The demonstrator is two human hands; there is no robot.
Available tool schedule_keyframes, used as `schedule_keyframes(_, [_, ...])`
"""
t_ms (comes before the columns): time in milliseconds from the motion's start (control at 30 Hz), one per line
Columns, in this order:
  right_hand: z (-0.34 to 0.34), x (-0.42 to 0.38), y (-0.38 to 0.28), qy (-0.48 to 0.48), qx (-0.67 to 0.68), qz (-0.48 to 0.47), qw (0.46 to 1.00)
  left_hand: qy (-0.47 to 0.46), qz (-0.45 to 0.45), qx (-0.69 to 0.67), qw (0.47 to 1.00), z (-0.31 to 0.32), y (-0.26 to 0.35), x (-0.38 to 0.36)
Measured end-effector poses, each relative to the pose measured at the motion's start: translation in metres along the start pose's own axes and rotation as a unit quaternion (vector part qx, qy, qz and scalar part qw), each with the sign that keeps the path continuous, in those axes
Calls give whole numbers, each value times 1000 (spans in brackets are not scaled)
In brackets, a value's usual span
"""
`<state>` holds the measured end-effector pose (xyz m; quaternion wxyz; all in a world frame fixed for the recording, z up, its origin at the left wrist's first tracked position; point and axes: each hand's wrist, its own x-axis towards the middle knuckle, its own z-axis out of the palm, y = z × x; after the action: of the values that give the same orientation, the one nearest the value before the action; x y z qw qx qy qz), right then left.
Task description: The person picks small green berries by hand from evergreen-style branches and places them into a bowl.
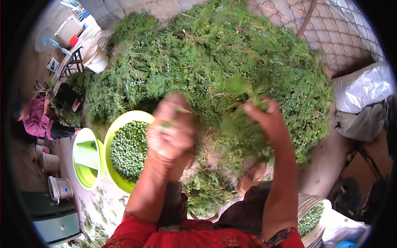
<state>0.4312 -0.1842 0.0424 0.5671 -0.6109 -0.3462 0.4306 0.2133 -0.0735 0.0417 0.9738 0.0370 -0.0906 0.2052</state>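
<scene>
My right hand (266,113) pinches a leafy evergreen sprig (242,103), its fronds smeared by motion, over the front of a large heap of cut evergreen branches (178,62). Blurred too, my left hand (171,126) is closed, with small bits of green showing at its fingers; what it holds I cannot make out. It is close beside the right rim of a yellow-green tub (108,165). Small round green berries (128,151) fill much of that tub. More blue-green berries dot the branches of the heap.
Left of the tub stands another yellow-green basin (89,182) with a light green basket (87,155) in it. A person in a pink top (37,120) sits at far left. Right are a silvery sack (364,87) and a berry-filled sack (312,219). A white bucket (96,60) stands behind.
</scene>
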Motion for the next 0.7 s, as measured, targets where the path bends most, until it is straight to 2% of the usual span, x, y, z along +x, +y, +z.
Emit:
schedule_keyframes(33, [-14, 5, 4, 43, -9, -7, 999, -92, 32, 40, 994, 14, 18, 2])
schedule_keyframes(67, [-16, 3, 9, 44, -10, -11, 999, -75, 70, 38, 994, 20, 27, -1])
schedule_keyframes(100, [-14, 0, 8, 129, 14, 9, 991, -60, 112, 38, 991, 23, 33, -1])
schedule_keyframes(133, [-10, -2, 9, 211, 38, 32, 976, -31, 94, 29, 995, 12, 34, 1])
schedule_keyframes(167, [-8, 0, 13, 203, 38, 32, 978, 1, 77, 21, 997, -4, 33, 3])
schedule_keyframes(200, [-7, 2, 21, 140, 46, 5, 989, 55, 82, -13, 995, -16, 26, 4])
schedule_keyframes(233, [-2, 2, 23, 77, 55, -22, 995, 87, 70, 39, 993, -21, 23, 5])
schedule_keyframes(267, [1, -2, 19, 76, 73, 25, 994, 131, 90, 50, 986, -21, 21, 5])
schedule_keyframes(300, [6, -4, 19, 73, 73, 26, 994, 173, 107, 61, 977, -15, 18, 8])
schedule_keyframes(433, [13, -1, 26, 63, 87, 24, 994, 151, 109, 94, 978, -17, 11, 12])
schedule_keyframes(533, [17, 2, 30, 56, 109, 18, 992, 201, 104, 140, 964, -13, 7, 16])
schedule_keyframes(700, [18, 3, 27, 70, 117, 41, 990, 201, 83, 148, 965, -13, 4, 19])
